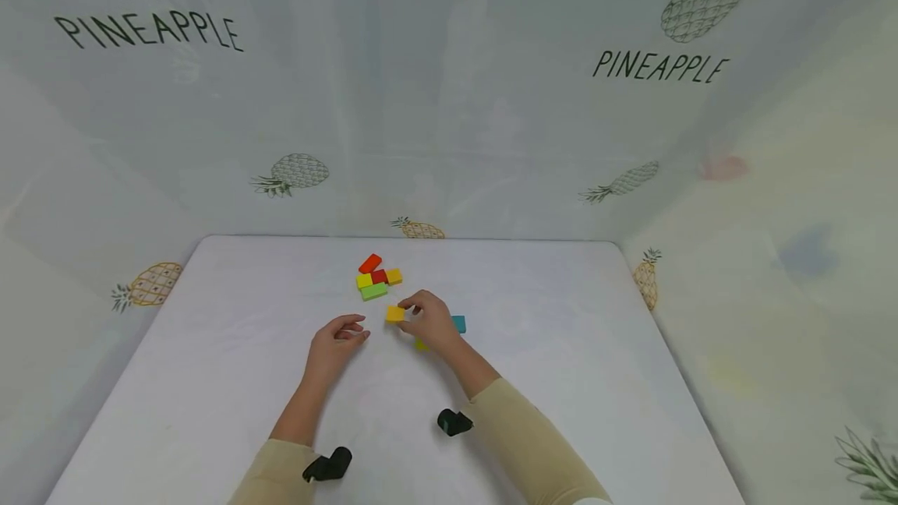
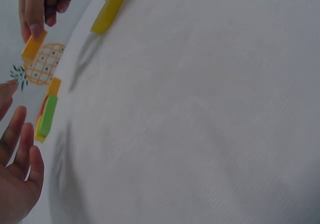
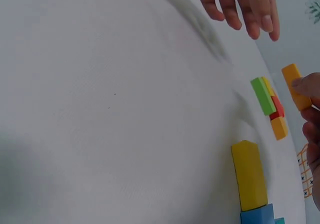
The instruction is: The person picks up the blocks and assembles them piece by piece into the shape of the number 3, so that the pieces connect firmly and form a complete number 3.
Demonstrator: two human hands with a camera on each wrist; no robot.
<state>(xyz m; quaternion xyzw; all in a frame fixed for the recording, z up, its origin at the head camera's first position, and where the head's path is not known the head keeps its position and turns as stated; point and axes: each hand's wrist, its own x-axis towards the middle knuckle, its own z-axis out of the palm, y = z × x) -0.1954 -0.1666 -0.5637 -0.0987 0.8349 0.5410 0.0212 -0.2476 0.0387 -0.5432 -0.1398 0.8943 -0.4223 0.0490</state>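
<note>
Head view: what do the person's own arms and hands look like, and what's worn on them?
The left hand and right hand are bare, without gloves. The left sleeve and right sleeve are plain beige, ending on the forearms. A small black rounded attachment shows beside each, left and right; no cable is visible.

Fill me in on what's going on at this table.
A person's right hand pinches an orange block above the white table. The left hand is held nearby with nothing in it. Farther out, a cluster of colorful blocks lies on the table, while near the right hand a yellow block touches a blue block.
</note>
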